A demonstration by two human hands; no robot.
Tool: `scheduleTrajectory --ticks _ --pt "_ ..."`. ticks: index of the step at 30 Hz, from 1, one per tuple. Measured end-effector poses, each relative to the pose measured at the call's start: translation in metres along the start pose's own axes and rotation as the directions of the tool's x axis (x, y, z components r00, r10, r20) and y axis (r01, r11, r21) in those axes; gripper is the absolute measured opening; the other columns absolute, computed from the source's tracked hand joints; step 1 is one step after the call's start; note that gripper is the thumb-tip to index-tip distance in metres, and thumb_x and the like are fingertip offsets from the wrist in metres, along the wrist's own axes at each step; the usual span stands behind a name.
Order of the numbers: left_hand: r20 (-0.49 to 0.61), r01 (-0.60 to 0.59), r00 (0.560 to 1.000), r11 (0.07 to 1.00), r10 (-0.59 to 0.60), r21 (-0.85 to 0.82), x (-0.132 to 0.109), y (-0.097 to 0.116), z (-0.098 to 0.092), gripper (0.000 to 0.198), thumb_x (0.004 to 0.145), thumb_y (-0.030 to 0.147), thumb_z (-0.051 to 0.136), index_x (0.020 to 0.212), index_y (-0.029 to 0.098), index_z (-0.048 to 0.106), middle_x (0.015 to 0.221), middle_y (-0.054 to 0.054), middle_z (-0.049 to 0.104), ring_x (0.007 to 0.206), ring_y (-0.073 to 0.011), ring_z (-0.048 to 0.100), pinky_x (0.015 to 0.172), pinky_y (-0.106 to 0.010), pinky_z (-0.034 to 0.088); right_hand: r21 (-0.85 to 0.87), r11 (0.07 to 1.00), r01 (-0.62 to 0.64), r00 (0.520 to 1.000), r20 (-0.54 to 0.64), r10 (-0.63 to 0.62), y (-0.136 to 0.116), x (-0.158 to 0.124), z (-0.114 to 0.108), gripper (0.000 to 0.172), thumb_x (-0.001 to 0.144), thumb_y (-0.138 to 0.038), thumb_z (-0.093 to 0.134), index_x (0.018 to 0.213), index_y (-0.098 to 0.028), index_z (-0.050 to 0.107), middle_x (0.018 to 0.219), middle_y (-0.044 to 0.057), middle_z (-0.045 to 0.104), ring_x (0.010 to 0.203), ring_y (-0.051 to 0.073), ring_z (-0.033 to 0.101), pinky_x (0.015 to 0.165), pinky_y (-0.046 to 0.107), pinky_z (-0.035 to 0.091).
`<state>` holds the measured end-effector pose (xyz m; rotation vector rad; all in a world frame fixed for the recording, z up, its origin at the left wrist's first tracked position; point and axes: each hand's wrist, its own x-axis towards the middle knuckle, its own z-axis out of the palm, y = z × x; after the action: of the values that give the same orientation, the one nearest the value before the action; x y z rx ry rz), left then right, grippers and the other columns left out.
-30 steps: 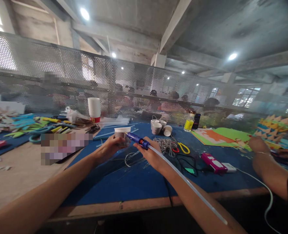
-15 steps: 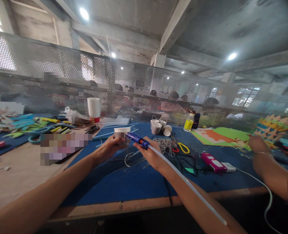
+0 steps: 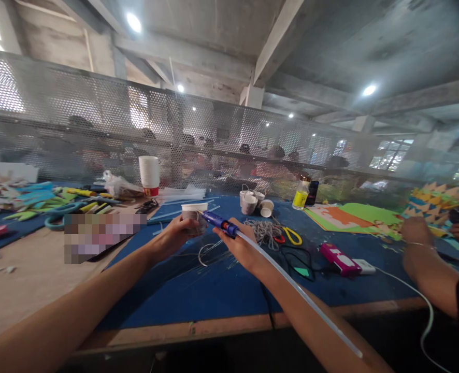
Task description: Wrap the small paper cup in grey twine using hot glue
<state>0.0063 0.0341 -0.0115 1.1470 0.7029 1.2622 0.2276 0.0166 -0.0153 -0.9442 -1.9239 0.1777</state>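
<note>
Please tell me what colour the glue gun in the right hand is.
The glue gun is mostly blue, seen best in the head view.

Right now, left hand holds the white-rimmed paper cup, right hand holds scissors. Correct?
Wrong tool: the head view shows the right hand gripping a blue hot-glue gun. The left hand does hold the white-rimmed paper cup.

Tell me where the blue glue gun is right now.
In the head view, the blue glue gun is just below the centre, held in the right hand and pointing left at the side of the paper cup in the left hand.
</note>
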Motion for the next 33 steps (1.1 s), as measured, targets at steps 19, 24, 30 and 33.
scheduleTrajectory --ticks 19,24,30,33 --pt "0.035 0.005 0.999 1.0 -0.005 -0.005 -0.0041 0.0047 -0.0004 0.036 0.075 0.025 0.075 0.11 0.017 0.073 0.104 -0.008 0.075 0.097 -0.022 0.068 0.088 -0.033 0.051 -0.068 0.998 0.008 1.0 -0.021 -0.009 0.0022 0.0013 -0.0016 0.038 0.095 -0.056 0.057 0.078 -0.023 0.056 0.062 -0.002 0.056 0.054 0.014 0.05 0.054 0.025 0.034" --pt "0.041 0.005 0.999 1.0 -0.006 0.01 -0.003 0.003 -0.0028 0.034 0.076 0.026 0.074 0.11 0.018 0.073 0.105 -0.008 0.075 0.098 -0.0231 0.068 0.09 -0.035 0.051 -0.06 0.998 0.014 1.0 -0.016 -0.015 0.0017 0.0008 -0.0022 0.038 0.095 -0.056 0.057 0.078 -0.023 0.056 0.062 -0.002 0.057 0.054 0.014 0.052 0.054 0.025 0.034" --pt "0.036 -0.003 0.999 1.0 0.002 0.02 -0.0015 0.0013 -0.0031 0.033 0.074 0.027 0.076 0.106 0.019 0.074 0.1 -0.008 0.075 0.095 -0.0236 0.068 0.088 -0.035 0.052 -0.041 0.999 0.007 1.0 -0.008 -0.007 -0.001 0.0013 -0.002 0.037 0.094 -0.056 0.057 0.079 -0.023 0.057 0.06 -0.002 0.057 0.052 0.014 0.05 0.052 0.025 0.034" --pt "0.042 0.001 0.999 1.0 -0.002 0.018 -0.0021 0.0012 -0.0034 0.032 0.076 0.027 0.075 0.107 0.019 0.074 0.102 -0.007 0.075 0.097 -0.0237 0.068 0.09 -0.035 0.052 -0.03 1.0 0.005 1.0 -0.011 -0.006 -0.0011 0.0013 -0.0018 0.038 0.094 -0.057 0.057 0.078 -0.023 0.056 0.061 -0.002 0.056 0.053 0.014 0.05 0.052 0.025 0.034"
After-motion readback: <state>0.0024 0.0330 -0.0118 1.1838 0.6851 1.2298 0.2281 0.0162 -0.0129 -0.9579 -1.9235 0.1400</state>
